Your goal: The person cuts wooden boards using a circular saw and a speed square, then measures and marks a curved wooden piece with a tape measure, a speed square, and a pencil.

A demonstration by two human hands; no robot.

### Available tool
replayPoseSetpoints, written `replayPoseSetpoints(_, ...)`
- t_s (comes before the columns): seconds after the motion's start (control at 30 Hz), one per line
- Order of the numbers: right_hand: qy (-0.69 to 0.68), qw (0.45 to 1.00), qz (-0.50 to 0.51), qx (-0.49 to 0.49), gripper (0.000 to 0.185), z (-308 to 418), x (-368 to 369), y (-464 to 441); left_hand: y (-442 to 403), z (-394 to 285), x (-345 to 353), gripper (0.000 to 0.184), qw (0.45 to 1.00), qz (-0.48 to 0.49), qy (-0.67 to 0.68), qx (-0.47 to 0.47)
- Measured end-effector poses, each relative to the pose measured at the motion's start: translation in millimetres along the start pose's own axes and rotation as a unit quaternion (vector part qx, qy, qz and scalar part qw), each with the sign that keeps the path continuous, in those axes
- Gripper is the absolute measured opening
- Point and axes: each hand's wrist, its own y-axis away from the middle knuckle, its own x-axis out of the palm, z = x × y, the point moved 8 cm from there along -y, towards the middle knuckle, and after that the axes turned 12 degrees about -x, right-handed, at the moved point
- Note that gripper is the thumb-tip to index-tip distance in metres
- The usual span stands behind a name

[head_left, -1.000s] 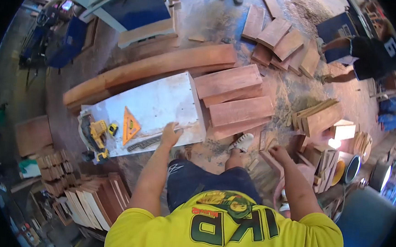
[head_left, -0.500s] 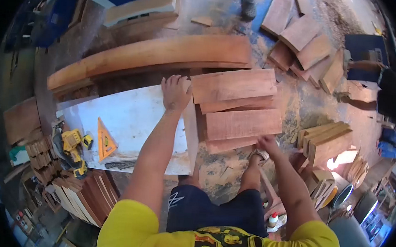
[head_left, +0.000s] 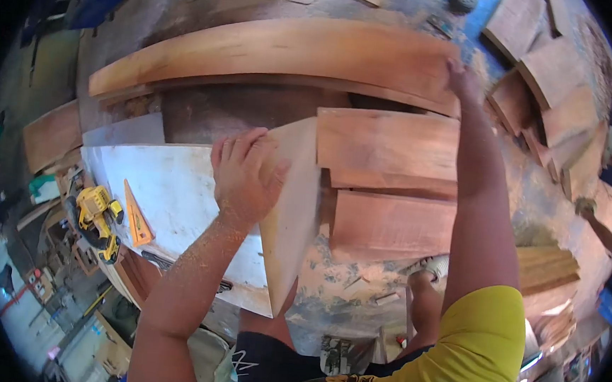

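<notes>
Over the far right corner of the white-topped, box-like table (head_left: 186, 182), leaning on the left hand (head_left: 247, 173), palm down and spread, probably for support during so long a reach; beyond the table, touching with the right hand (head_left: 463, 80) the right end of the long, curved, reddish-brown wooden beam (head_left: 280, 47), but cannot tell whether pinching or merely steadying; nearby, lying apart from both hands, the orange triangular square (head_left: 138, 227)

Two hands (head_left: 247, 176), one white-topped box (head_left: 172, 181), one yellow set square (head_left: 136, 218), one yellow power tool (head_left: 94, 204)
</notes>
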Motion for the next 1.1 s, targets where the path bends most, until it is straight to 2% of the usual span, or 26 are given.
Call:
replayPoseSetpoints(0.07, -0.052, 0.995, 0.042, 0.069, 0.071, -6, -3, -10, -1, 3, 2, 0.028, 1.000, 0.004, -0.007, -0.004)
replayPoseSetpoints(0.1, -0.044, 0.995, 0.044, 0.072, 0.074, -8, 0, -17, -1, 3, 3, 0.029, 1.000, 0.007, 0.000, -0.002)
replayPoseSetpoints(0.2, -0.114, 0.993, 0.004, 0.011, 0.073, -3, 4, -36, -2, 3, 2, 0.030, 1.000, 0.015, -0.005, -0.007)
replayPoseSetpoints(0.27, -0.253, 0.964, -0.078, -0.025, 0.068, 21, -21, -28, -1, 4, 0, 0.031, 1.000, 0.019, -0.018, -0.016)
replayPoseSetpoints(0.33, -0.336, 0.942, 0.017, -0.016, 0.065, -21, 47, -57, -2, 4, 1, 0.032, 0.999, 0.024, -0.017, -0.017)
replayPoseSetpoints(0.37, -0.340, 0.940, 0.019, -0.021, 0.065, -15, 50, -57, -1, 4, 1, 0.032, 1.000, 0.026, -0.008, -0.015)
replayPoseSetpoints(0.43, -0.479, 0.874, 0.080, 0.034, 0.068, -10, 55, -48, 0, 5, 0, 0.032, 1.000, 0.020, 0.001, -0.014)
replayPoseSetpoints(0.47, -0.478, 0.874, 0.078, 0.028, 0.068, -6, 51, -44, 1, 6, 2, 0.031, 1.000, 0.023, 0.007, -0.013)
replayPoseSetpoints(0.53, -0.434, 0.897, 0.007, 0.076, 0.068, -7, 39, -42, 1, 7, -1, 0.031, 1.000, 0.013, 0.009, -0.013)
replayPoseSetpoints(0.57, -0.483, 0.875, -0.014, 0.016, 0.064, 4, 32, -44, 2, 7, -1, 0.030, 1.000, 0.019, 0.006, -0.017)
replayPoseSetpoints(0.63, -0.490, 0.872, -0.015, 0.020, 0.063, -6, 36, -54, 3, 6, 1, 0.030, 0.999, 0.027, 0.005, -0.020)
replayPoseSetpoints(1.0, -0.634, 0.767, 0.003, 0.092, 0.056, -17, 65, -62, 5, 5, 0, 0.030, 0.999, 0.035, 0.005, -0.010)
replayPoseSetpoints(1.1, -0.634, 0.766, 0.013, 0.104, 0.055, -21, 63, -53, 6, 4, 0, 0.031, 0.999, 0.031, -0.004, -0.008)
